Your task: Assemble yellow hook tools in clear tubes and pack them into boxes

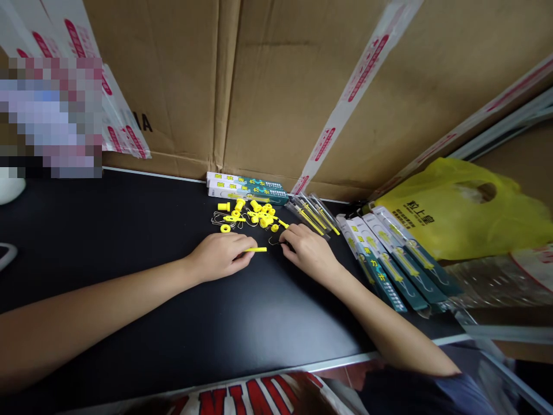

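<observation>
My left hand (223, 255) is closed on a thin yellow rod (258, 249), whose end sticks out to the right past the fingertips. To its right, my right hand (307, 249) pinches a small metal hook (272, 240) by its end. Just beyond both hands lies a pile of yellow plastic parts (264, 219), with caps, rings and small pieces mixed together. Bent metal hooks (219, 218) lie at the left of that pile. Clear tubes with yellow rods inside (311, 215) rest behind my right hand.
Two printed boxes (246, 189) lie against the cardboard wall (276, 86). More printed boxes (393, 259) fan out at the right of the black table (173, 323), beside a yellow plastic bag (458, 213). Part of a white object (6, 253) shows at the left edge.
</observation>
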A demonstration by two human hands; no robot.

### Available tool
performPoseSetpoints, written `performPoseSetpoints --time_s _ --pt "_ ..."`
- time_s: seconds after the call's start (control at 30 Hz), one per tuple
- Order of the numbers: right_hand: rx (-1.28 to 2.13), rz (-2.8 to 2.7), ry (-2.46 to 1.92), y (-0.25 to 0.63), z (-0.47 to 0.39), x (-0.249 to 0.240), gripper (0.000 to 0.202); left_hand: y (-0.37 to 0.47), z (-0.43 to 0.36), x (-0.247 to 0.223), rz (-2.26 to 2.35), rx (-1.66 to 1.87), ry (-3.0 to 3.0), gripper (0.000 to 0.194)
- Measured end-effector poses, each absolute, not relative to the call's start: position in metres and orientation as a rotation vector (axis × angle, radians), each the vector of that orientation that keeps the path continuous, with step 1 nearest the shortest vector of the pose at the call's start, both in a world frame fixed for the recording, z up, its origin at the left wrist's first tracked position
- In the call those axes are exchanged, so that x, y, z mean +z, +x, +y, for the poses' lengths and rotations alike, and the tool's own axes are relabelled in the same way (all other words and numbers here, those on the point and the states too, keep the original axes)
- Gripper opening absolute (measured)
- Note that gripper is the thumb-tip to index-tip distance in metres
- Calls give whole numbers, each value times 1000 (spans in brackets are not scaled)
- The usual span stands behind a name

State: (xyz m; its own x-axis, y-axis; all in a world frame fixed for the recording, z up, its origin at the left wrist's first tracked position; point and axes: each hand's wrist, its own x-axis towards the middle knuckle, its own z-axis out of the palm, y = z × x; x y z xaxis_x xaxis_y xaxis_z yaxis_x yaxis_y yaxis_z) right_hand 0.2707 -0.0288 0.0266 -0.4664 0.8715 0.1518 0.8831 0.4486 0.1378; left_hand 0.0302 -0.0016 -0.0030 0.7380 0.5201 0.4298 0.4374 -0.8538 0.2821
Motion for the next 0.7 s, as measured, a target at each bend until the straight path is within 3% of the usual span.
performPoseSetpoints --time_s 0.4,0.7 --pt "95 -2602 -1538 269 -34 32 13 30 -2 -2 751 768 2775 19" --pt "204 -2621 -1589 276 -37 39 14 31 -2 -2 741 749 2760 20"
